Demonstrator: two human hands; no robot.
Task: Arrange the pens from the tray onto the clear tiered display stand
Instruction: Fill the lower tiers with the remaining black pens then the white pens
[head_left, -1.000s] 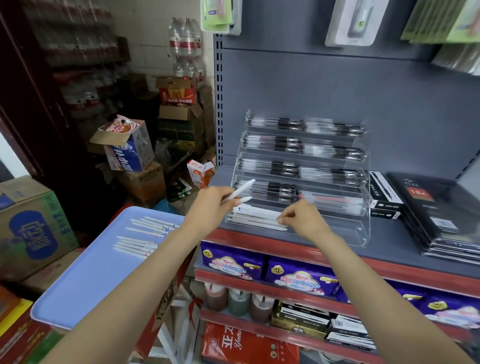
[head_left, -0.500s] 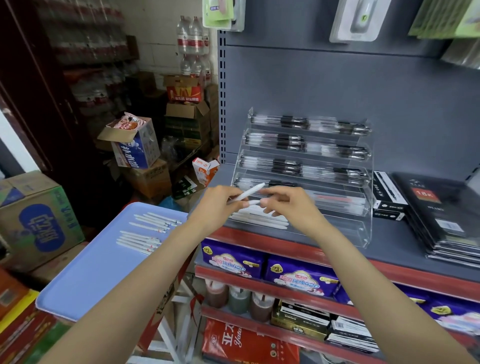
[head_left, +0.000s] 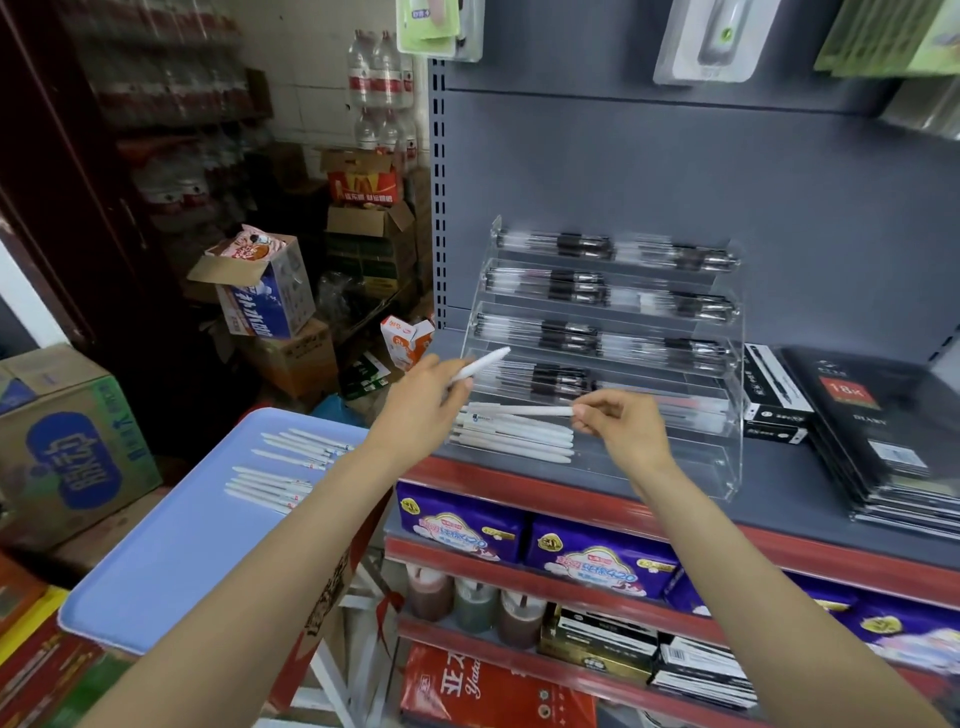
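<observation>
Pinching one white pen (head_left: 519, 410) now, right hand (head_left: 621, 423), drawn rightward.

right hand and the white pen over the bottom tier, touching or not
Touching. The head view shows the right hand pinching one end of the white pen between its fingertips, holding it level just above the white pens in the stand.

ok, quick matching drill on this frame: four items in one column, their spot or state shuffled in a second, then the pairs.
1. left hand
2. right hand
3. blue tray
4. clear stand

A. sits on the grey shelf
B. pinches a level pen over the bottom tier
C. holds a pen angled upward
D. carries loose white pens

Pairs: 1-C, 2-B, 3-D, 4-A
</observation>
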